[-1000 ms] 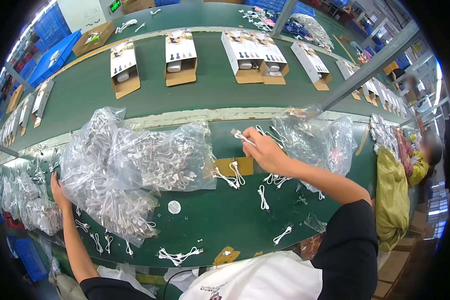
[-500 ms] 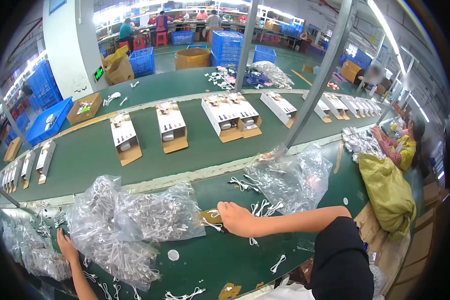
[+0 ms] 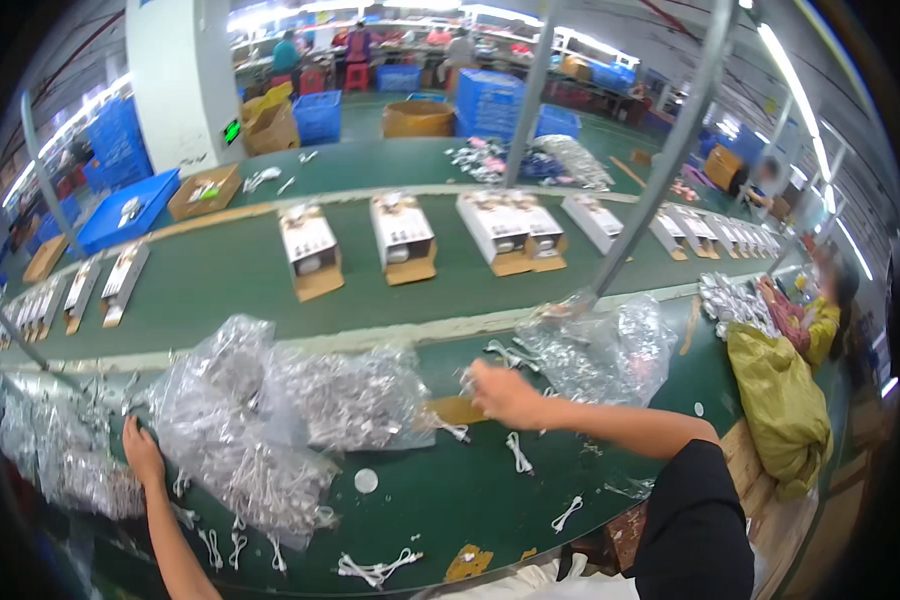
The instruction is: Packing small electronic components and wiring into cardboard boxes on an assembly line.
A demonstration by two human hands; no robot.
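Note:
My right hand (image 3: 505, 393) is closed, fingertips together, with a blurred bit of white cable (image 3: 466, 380) at them. It is above a brown patch (image 3: 452, 411) on the green bench, beside a clear bag of white cables (image 3: 370, 400). Further left, my left hand (image 3: 143, 450) has its fingers stretched toward some cables (image 3: 133, 395) at the bench's far side. A larger clear bag of bundled cables (image 3: 235, 440) lies between my hands. Loose tied white cables (image 3: 518, 455) are scattered over the bench, one pair (image 3: 378, 568) near the front edge.
Beyond the bench a green conveyor (image 3: 210, 275) carries open white boxes (image 3: 308, 245). A grey metal post (image 3: 660, 160) rises at the right. Another clear bag (image 3: 610, 350) and a yellow-green sack (image 3: 778, 410) lie on the right, near a co-worker (image 3: 820, 310).
The view has shifted, so the scene sits further right. My right hand has lifted from the brown patch and turned, fingers closed. My left hand stays near the cables at the left.

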